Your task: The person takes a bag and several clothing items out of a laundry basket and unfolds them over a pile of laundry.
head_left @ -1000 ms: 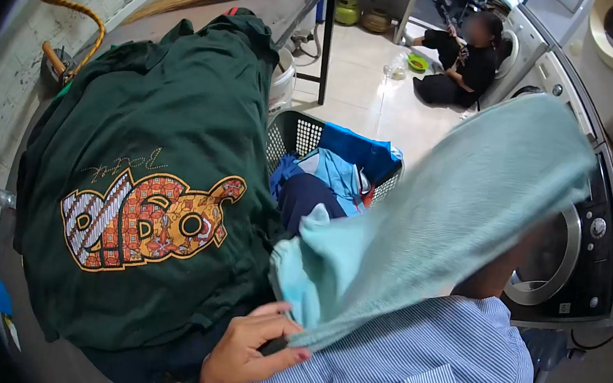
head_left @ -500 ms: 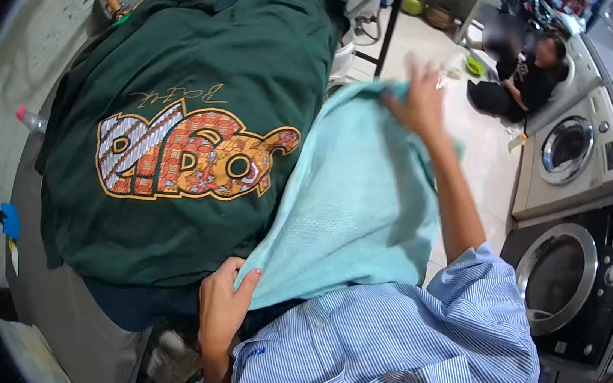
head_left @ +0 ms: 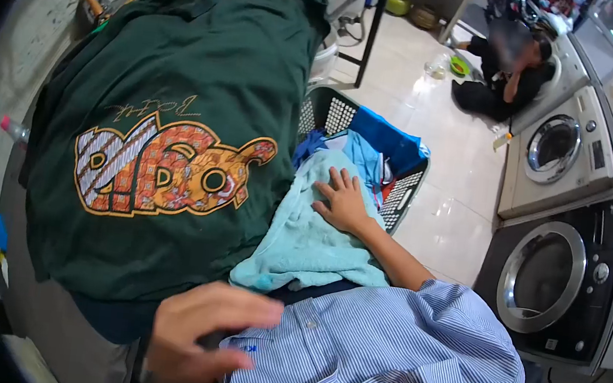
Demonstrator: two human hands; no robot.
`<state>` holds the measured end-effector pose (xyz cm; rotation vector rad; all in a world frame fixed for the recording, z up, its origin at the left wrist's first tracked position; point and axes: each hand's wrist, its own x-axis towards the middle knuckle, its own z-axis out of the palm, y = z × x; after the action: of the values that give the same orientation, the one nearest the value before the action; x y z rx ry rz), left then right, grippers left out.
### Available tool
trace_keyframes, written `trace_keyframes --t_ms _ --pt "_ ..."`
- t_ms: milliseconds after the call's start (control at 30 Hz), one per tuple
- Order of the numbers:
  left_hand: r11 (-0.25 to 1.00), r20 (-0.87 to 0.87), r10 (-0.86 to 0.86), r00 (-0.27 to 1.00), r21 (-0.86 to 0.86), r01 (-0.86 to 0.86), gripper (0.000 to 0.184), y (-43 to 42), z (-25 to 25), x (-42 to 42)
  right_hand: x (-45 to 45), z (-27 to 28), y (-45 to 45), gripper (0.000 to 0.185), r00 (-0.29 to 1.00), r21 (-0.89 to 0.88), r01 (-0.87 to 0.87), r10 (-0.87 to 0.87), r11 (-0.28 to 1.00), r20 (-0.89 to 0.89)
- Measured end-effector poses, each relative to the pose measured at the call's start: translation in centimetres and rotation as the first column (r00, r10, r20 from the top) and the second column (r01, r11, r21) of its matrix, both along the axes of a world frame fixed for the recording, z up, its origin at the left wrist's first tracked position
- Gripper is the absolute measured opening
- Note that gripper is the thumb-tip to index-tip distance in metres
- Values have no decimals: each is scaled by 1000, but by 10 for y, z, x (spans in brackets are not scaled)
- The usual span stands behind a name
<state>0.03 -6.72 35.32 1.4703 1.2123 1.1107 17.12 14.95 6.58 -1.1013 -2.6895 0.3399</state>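
A light turquoise towel [head_left: 316, 242] lies bunched across my lap, its far end reaching the basket. Flat on top of it, with fingers spread, rests my right hand [head_left: 347, 202]. My left hand [head_left: 203, 335] is raised near my striped shirt, blurred by motion, thumb and fingers apart and holding nothing. Left of the towel is a dark green garment [head_left: 210, 44] with a patterned, orange-edged print, spread over a grey padded surface [head_left: 27, 258]. Just beyond the towel stands a dark green plastic basket [head_left: 411, 192] with blue cloths [head_left: 363, 156] in it.
At the right are a white front-loading washer [head_left: 519, 187] and a black one [head_left: 481, 287]. A person in black [head_left: 511, 86] sits on the floor farther back, near a green bowl [head_left: 459, 65]. A plastic bottle [head_left: 17, 130] lies at the left edge.
The towel, stretched up between both hands before, has come down onto my lap, uncovering the basket. My right hand has lowered onto it; my left hand has let go of its edge.
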Motion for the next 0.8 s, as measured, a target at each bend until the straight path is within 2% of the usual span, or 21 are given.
trace_keyframes --t_ms 67,133,167,400,533,800 --pt "950 140 -159 977 292 113 30 -1 5 -3 1 2 0 47 999 14 -10 11 1000 -45" --pt "880 2 -418 908 251 404 22 -2 27 -28 0 1 0 47 999 26 4 -3 1000 -32" --pt "876 1 -423 906 255 409 22 4 11 -17 -2 1 -1 47 1000 30 6 -5 1000 -24" --pt "887 33 -387 922 286 362 22 2 23 -39 -7 1 -2 46 1000 0 13 -13 1000 27" --pt "872 13 -377 926 342 351 22 10 27 -44 -7 6 4 46 1000 66 -5 4 998 7" --pt "890 95 -352 931 343 302 23 5 20 -45 -4 0 4 46 999 40 -12 14 999 -41"
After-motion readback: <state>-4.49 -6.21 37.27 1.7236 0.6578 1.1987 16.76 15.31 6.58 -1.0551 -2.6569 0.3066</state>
